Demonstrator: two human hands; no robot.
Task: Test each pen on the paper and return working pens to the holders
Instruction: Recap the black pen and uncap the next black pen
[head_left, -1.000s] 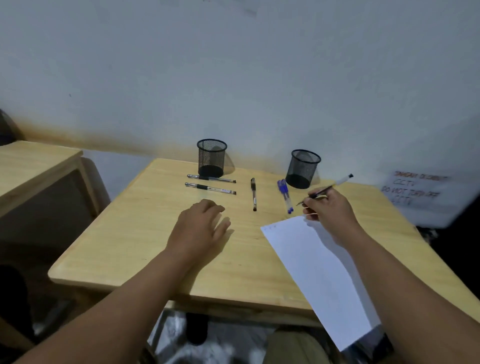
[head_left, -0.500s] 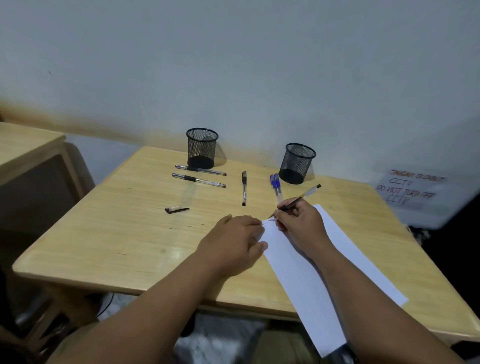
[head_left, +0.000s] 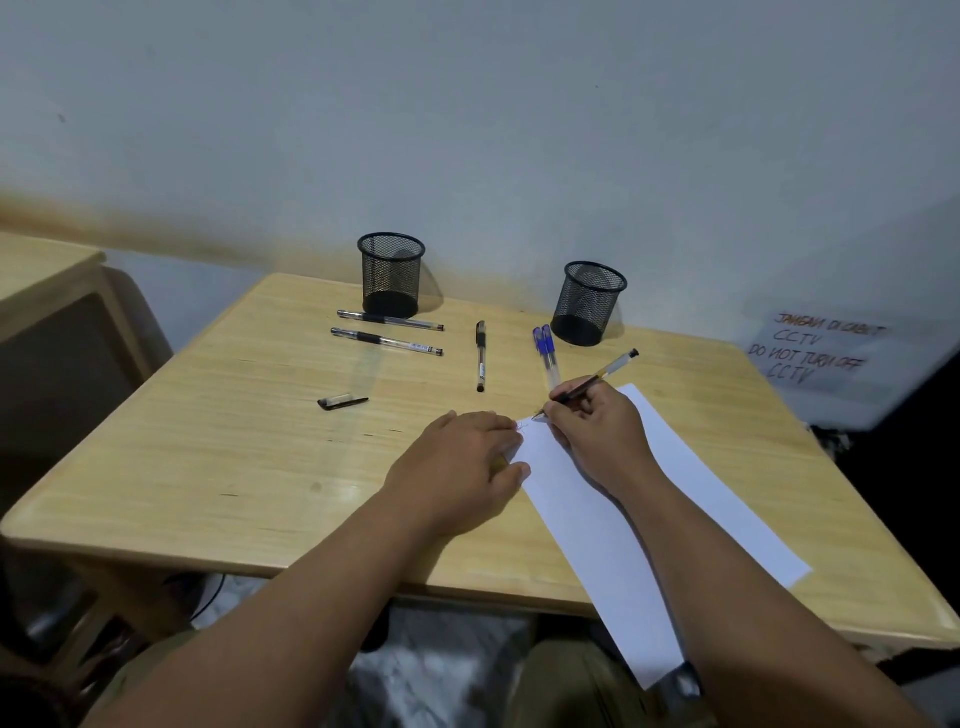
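Nearest me, the paper (head_left: 639, 499) runs slantwise across the table (head_left: 234, 457), its near end hanging over the front edge. My left hand (head_left: 462, 467) lies flat on the paper's far-left corner, fingers straight, pressing it down and holding nothing. Just right of it, my right hand (head_left: 597, 431) pinches a pen (head_left: 597, 375) in a writing grip, fingers curled round the dark grip section; the tip touches the paper at that same corner, beside a small scribble (head_left: 522, 426), so I judge this pen writes. The pen's long axis rises from the tip up and away to the right, its tail aimed roughly at the right holder (head_left: 589, 304), which stands beyond my right hand near the back edge. That holder is the nearer one and on the same side as the hand with the pen, so the return should be a short reach forward, with the pen tipped upright over the rim. A loose cap (head_left: 343, 402) lies well to the left of my hands; I'd guess it belongs to this pen. Further out lie two blue pens (head_left: 544, 345) side by side, one black pen (head_left: 480, 356) pointing front to back, then two pens (head_left: 387, 335) lying crosswise just before the left holder (head_left: 390, 275). Both holders look empty.
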